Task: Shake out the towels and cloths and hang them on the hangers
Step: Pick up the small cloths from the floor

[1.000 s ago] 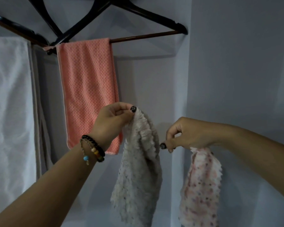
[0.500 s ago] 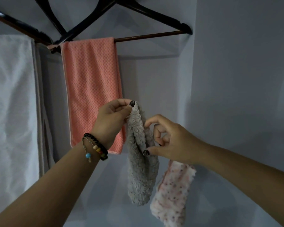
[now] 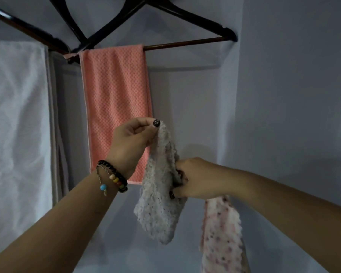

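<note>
A fluffy grey cloth (image 3: 158,209) hangs folded in front of me. My left hand (image 3: 132,140) pinches its top corner between thumb and fingers. My right hand (image 3: 195,180) grips the same cloth lower down on its right edge, and a pink speckled cloth (image 3: 222,237) dangles beneath that hand, also held in it. Above, a black hanger (image 3: 187,14) with a brown bar (image 3: 185,43) carries a salmon-pink towel (image 3: 116,99), which hangs just behind my left hand.
A large white towel (image 3: 16,125) hangs at the left from another dark hanger (image 3: 24,30). Pale walls meet in a corner (image 3: 238,115) right of the hanger bar's end.
My right hand moved left from holding only the pink cloth and closed on the grey cloth's side. The grey cloth has bunched up shorter, and the pink cloth swung along.
</note>
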Demonstrator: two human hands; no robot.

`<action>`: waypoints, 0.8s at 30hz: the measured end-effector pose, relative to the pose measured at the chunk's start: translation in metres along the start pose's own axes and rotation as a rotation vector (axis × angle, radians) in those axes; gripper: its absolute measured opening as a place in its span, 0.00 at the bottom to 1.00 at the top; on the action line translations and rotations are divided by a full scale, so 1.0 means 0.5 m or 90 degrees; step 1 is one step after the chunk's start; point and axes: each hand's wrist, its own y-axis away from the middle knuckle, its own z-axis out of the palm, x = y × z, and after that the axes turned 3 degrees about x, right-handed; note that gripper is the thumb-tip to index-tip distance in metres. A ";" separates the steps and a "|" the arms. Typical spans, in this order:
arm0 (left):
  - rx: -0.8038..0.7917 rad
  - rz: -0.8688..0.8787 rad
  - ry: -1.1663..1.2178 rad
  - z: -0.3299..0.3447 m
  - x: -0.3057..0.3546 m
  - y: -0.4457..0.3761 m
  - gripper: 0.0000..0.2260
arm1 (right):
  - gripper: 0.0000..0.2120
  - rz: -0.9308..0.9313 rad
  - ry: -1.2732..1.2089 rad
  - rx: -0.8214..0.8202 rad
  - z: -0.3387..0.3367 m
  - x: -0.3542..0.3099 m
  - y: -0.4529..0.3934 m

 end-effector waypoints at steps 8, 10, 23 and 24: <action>0.048 0.000 -0.145 -0.062 -0.007 -0.019 0.05 | 0.21 -0.018 0.008 0.095 -0.105 0.004 0.000; 0.037 -0.019 -0.155 -0.076 -0.009 -0.023 0.05 | 0.17 0.038 -0.043 0.065 -0.150 0.006 0.005; 0.050 0.029 -0.184 -0.030 0.012 -0.032 0.07 | 0.21 -0.037 0.120 0.355 -0.236 0.000 0.001; 0.053 0.026 -0.174 -0.027 0.013 -0.034 0.07 | 0.22 -0.026 0.121 0.325 -0.232 0.002 -0.002</action>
